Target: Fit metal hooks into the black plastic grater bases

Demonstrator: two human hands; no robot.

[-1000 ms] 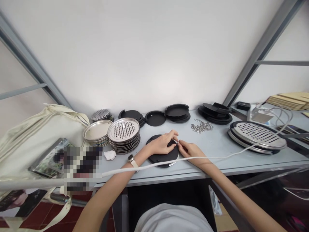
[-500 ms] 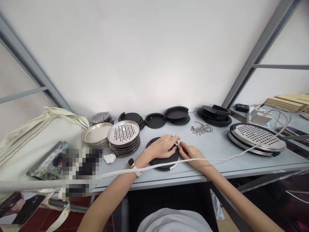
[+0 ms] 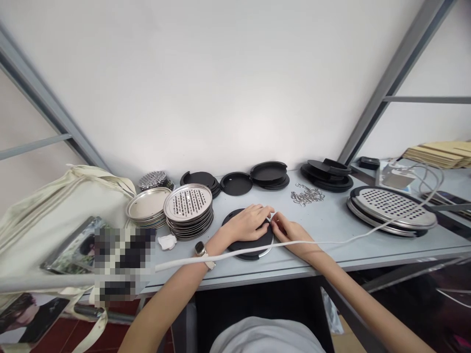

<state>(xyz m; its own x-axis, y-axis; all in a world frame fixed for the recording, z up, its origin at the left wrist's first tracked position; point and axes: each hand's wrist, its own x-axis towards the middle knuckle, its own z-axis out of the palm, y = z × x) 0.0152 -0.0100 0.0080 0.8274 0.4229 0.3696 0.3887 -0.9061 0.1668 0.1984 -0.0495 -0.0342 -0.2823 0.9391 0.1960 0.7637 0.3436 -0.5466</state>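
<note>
A black round plastic cover lies on the table in front of me, and a silver metal edge shows along its right side. Across its top rests my left hand, fingers bent and pressing toward the right rim. My right hand is closed in a pinch at that same rim, its fingertips close to those of the left. Whatever small part may lie between the fingertips is hidden. Left of the cover stands a stack of perforated metal grater discs, beside plain metal discs.
Black round covers line the wall side, with more in a pile at the right. Metal chains or clips lie nearby. Larger grater plates sit right. A white cable crosses before my hands; a cloth bag stands left.
The fingers of my right hand have shifted very slightly at the cover's rim. My left hand and the cover stay in place.
</note>
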